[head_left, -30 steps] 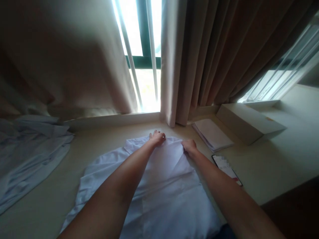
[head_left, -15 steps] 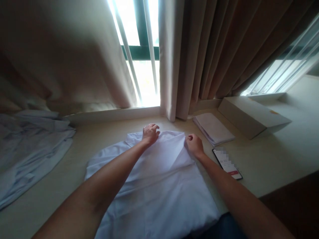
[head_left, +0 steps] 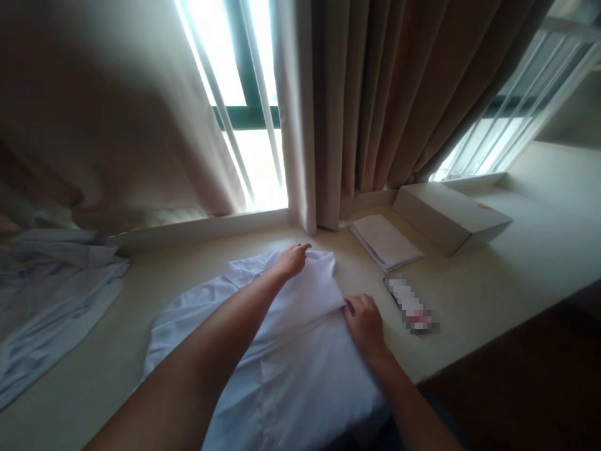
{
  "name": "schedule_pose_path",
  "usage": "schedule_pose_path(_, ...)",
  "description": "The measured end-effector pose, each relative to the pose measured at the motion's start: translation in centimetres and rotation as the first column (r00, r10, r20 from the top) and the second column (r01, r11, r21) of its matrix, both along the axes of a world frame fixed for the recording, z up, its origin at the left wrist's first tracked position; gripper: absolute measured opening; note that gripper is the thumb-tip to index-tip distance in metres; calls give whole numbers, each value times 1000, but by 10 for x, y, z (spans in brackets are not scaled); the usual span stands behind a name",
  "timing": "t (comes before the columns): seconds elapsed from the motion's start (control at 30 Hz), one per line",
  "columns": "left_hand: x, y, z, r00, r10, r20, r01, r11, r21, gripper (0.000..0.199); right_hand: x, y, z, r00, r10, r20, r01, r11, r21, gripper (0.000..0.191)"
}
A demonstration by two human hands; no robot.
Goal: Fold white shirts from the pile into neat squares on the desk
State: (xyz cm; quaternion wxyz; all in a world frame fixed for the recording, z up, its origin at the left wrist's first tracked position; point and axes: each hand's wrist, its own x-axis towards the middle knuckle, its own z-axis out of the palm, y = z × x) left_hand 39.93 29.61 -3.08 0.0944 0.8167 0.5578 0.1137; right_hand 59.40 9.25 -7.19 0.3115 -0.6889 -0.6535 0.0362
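Observation:
A white shirt [head_left: 291, 351] lies partly folded on the pale counter, with its collar end away from me. My left hand [head_left: 293, 259] rests on its far edge by the collar, at least one finger stretched toward the window; its other fingers are partly hidden. Lower down on the right side, my right hand [head_left: 365, 319] pinches a corner of the folded flap between thumb and fingers. That flap spreads across the upper right of the shirt between both hands. My left forearm covers part of the cloth.
A crumpled pile of white clothes [head_left: 56, 307] lies at the far left of the counter [head_left: 469, 294]. Right of the shirt are a phone [head_left: 407, 304], a folded white cloth [head_left: 387, 241] and a white box [head_left: 453, 213]. Curtains [head_left: 323, 113] hang along the window behind.
My right hand has drawn the flap's corner toward me, down the shirt's right side. My left hand has shifted slightly right along the far edge. The camera view has turned a little right.

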Motion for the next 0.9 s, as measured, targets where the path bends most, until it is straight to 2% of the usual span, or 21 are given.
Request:
schedule_pose_path(0.07,18,15,-11,1000,-3,3,4,1000,-28,46,2,2,-3,1000,-15,-1,15,1000,14,13)
schedule_pose_path(0.13,32,28,-22,1000,-6,12,7,998,-65,41,4,3,-8,1000,-18,23,18,999,27,11)
schedule_pose_path(0.27,45,46,-37,999,9,48,-2,988,-153,33,3,6,-16,989,9,150,-21,997,76,18)
schedule_pose_path(0.4,51,53,-36,995,-17,98,37,977,-212,37,2,5,-17,969,24,247,-46,996,82,15)
schedule_pose_path(0.57,69,51,-36,989,-37,146,68,975,-210,24,3,2,-15,964,2,266,-35,992,121,15)
schedule_pose_path(0.7,76,52,-41,987,17,162,21,973,-228,20,7,0,-15,969,20,248,-62,984,167,17)
schedule_pose_path(0.9,72,59,-48,981,94,172,-48,966,-255,23,23,-4,-14,964,-13,264,-17,994,110,18)
